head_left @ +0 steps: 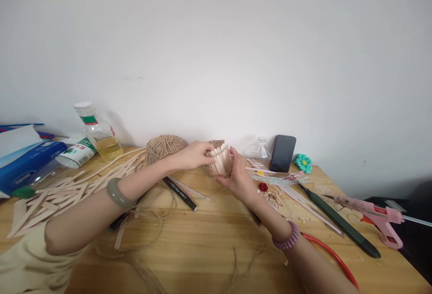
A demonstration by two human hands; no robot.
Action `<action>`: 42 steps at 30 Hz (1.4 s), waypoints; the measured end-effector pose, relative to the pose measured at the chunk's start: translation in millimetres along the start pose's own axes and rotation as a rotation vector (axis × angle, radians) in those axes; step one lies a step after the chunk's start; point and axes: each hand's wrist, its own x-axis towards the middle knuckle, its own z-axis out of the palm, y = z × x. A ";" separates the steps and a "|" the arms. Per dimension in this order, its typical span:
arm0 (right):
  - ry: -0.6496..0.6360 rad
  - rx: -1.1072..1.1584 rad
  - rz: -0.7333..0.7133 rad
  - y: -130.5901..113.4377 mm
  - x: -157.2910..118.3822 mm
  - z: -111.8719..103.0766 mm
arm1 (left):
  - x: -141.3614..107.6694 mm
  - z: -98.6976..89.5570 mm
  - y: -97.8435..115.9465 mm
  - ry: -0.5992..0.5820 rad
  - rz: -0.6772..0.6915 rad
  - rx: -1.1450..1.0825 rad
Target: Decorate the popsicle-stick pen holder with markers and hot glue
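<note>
Between my two hands stands a small cup covered with upright wooden craft sticks (pixel 221 161), with a band of twine round its upper part. My left hand (pixel 200 154) grips its left side, fingers at the rim. My right hand (pixel 236 178) curls round its right side and lower edge, fingers closed on it. Just behind my left forearm sits a ball of jute twine (pixel 164 148). Loose twine strands (pixel 158 226) trail over the table below my left wrist. A black marker (pixel 180 193) lies under my left forearm.
On the left are loose craft sticks (pixel 67 199), a bottle of yellow liquid (pixel 101 134) and a blue package (pixel 30 163). To the right lie a phone (pixel 282 153), a teal flower (pixel 303 163), a dark green long-handled tool (pixel 340 222), a pink glue gun (pixel 378 215) and red handles (pixel 332 256).
</note>
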 end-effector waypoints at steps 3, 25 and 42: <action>-0.070 -0.024 -0.036 6.8 -0.1 -4.9 | -1.6 2.1 0.2 -0.008 0.071 0.142; -0.836 -0.182 -0.087 -25.2 -67.8 -90.7 | -74.4 43.7 42.6 -0.219 0.260 0.201; -0.387 -0.260 -0.187 -13.8 -112.4 -73.0 | -79.6 105.7 80.6 -0.122 -0.353 -0.641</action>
